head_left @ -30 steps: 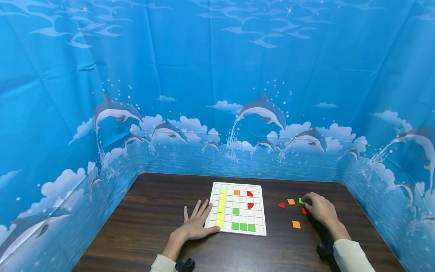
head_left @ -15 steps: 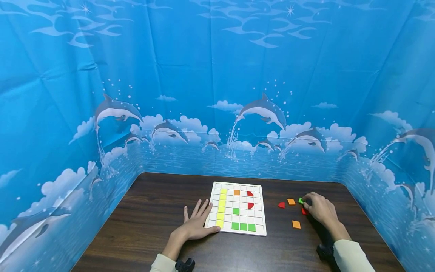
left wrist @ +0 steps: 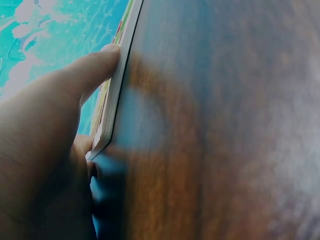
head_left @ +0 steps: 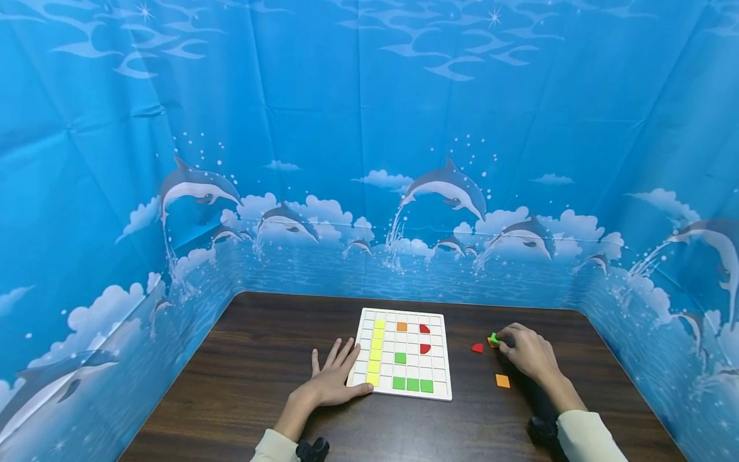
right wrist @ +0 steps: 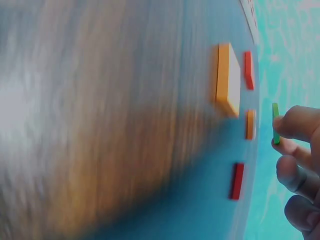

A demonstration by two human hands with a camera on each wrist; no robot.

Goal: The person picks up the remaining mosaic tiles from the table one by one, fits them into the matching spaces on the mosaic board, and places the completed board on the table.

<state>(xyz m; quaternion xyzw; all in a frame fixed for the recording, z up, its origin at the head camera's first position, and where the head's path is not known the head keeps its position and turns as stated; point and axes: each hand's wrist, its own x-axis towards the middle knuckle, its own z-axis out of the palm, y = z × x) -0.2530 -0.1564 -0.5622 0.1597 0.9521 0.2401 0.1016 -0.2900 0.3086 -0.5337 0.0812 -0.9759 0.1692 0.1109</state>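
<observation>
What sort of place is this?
Likely a makeshift recording booth: dolphin-print sheeting backs and flanks a wood-grain table, which holds a gridded board; a black device sits at the left wrist.

Head camera looks forward and down from above, well back from the table point(head_left: 260, 366). Left wrist camera sits low, close behind the left hand point(head_left: 328, 387), facing the board point(left wrist: 117, 100); right wrist camera, equally low beside the right hand point(head_left: 530, 353), shares an orange tile point(right wrist: 223, 75) with the head view.
</observation>
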